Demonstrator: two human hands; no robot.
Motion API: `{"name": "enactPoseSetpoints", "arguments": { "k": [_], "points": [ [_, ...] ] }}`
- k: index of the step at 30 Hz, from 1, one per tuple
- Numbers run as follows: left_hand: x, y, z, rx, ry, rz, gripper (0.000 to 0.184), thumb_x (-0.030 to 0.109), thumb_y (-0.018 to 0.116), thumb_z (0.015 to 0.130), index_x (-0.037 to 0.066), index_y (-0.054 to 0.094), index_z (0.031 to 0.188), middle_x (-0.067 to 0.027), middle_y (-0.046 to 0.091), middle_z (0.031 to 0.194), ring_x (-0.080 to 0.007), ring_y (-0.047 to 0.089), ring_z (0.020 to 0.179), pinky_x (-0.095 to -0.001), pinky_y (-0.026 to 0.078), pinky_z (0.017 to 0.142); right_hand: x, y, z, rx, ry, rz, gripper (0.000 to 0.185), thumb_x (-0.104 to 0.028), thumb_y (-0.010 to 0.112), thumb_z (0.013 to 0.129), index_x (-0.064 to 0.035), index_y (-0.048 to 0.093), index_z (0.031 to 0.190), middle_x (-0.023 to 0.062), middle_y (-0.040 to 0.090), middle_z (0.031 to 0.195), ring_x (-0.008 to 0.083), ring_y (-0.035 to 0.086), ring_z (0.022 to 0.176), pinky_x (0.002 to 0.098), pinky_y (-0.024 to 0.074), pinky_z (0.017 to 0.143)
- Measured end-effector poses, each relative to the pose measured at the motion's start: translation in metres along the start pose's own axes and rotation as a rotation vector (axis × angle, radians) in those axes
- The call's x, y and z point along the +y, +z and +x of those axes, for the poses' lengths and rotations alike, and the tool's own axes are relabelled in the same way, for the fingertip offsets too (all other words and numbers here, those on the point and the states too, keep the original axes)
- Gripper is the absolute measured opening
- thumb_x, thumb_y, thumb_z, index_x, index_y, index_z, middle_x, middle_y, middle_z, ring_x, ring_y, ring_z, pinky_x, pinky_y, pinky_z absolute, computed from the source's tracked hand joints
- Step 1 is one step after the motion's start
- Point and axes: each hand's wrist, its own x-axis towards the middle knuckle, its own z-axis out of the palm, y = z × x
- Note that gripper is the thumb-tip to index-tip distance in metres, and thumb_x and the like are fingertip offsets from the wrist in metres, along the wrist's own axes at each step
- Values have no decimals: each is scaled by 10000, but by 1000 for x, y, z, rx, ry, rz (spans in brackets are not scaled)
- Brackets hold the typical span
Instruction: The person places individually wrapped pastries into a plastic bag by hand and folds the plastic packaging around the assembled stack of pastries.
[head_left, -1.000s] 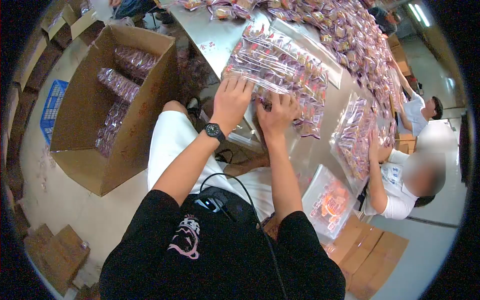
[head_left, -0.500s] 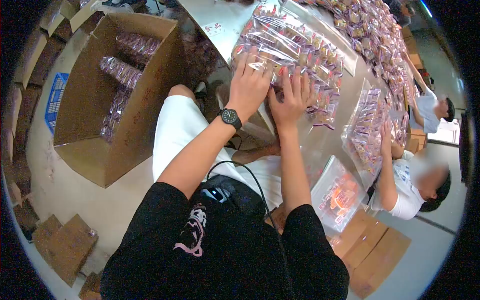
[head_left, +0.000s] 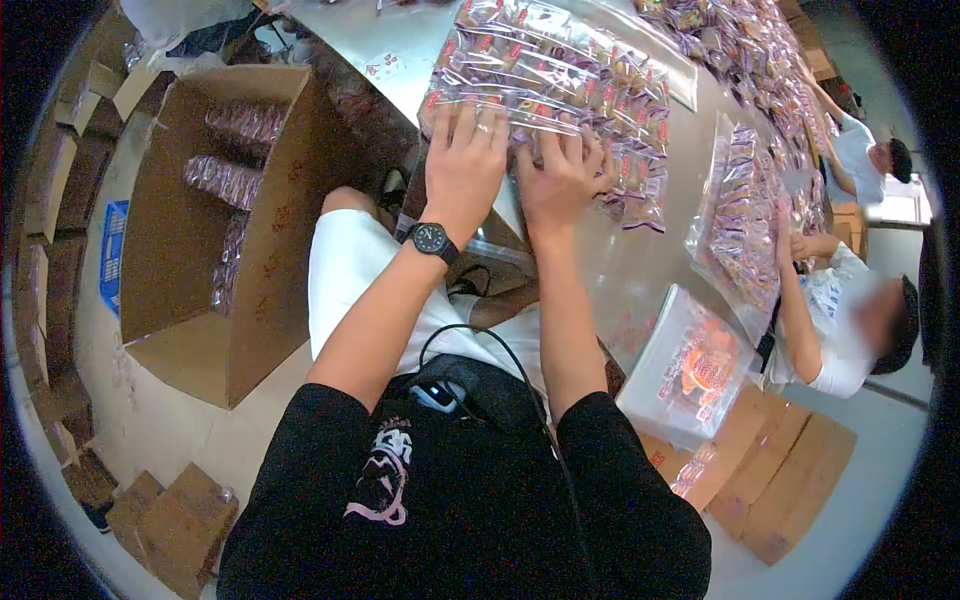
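A large clear bag of small purple-edged packets (head_left: 545, 75) lies in rows on the metal table (head_left: 600, 265). My left hand (head_left: 466, 165), with a black watch at the wrist, rests on the near edge of the bag, its fingers extended. Just to its right, my right hand (head_left: 562, 180) touches the same edge, fingers spread and slightly bent over the packets. The fingertips of both hands lie on the clear film.
An open carton (head_left: 270, 240) with packed bags stands at the left. Flat printed bags (head_left: 690, 365) lie at the table's right edge. A co-worker (head_left: 840, 320) handles another filled bag (head_left: 740, 220). Loose packets (head_left: 755, 50) are heaped at the back right.
My hands first slid up onto the bag, then ended at its near edge with the left fingers flatter. The packets now lie in straighter rows. The camera view has shifted.
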Motion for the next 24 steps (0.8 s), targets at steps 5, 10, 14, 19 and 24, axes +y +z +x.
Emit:
{"name": "enactPoseSetpoints", "arguments": {
  "k": [5, 10, 14, 19, 24],
  "points": [
    [12, -17, 13, -114, -37, 52, 499, 237, 646, 902, 10, 634, 1347, -153, 628, 1389, -343, 544, 1338, -555, 272, 1229, 0, -4, 5, -3, -42, 90, 413, -377, 788, 798, -172, 781, 1158, 52, 725, 1270, 319, 556, 1296, 560, 266, 1167],
    [9, -18, 10, -34, 44, -87, 518, 143, 612, 919, 99, 572, 1433, -112, 616, 1428, -317, 537, 1366, -620, 254, 1210, 26, -29, 1, -180, -228, 141, 636, -370, 801, 825, -104, 634, 1378, 136, 624, 1405, 376, 481, 1407, 543, 312, 1163],
    [17, -18, 19, -176, 63, -28, 587, 154, 645, 900, 140, 553, 1479, -86, 598, 1479, -271, 543, 1368, -616, 268, 1169, 38, -35, 4, -198, -250, 160, 676, -362, 829, 786, -105, 631, 1379, 104, 617, 1413, 354, 499, 1380, 545, 336, 1174],
    [18, -6, 18, -72, 84, -12, 540, 178, 640, 905, 124, 601, 1440, -60, 682, 1339, -248, 579, 1301, -602, 318, 1115, 42, -25, 4, -127, -210, 173, 536, -286, 783, 809, -129, 689, 1313, 74, 671, 1330, 306, 563, 1313, 496, 375, 1120],
    [21, -3, 22, -54, 64, -18, 385, 158, 629, 896, 113, 695, 1274, -37, 707, 1201, -227, 622, 1184, -603, 370, 1046, 37, -11, 1, -35, -152, 122, 341, -222, 749, 819, -148, 775, 1150, 25, 697, 1300, 290, 614, 1221, 478, 449, 1010]
  ]
}}
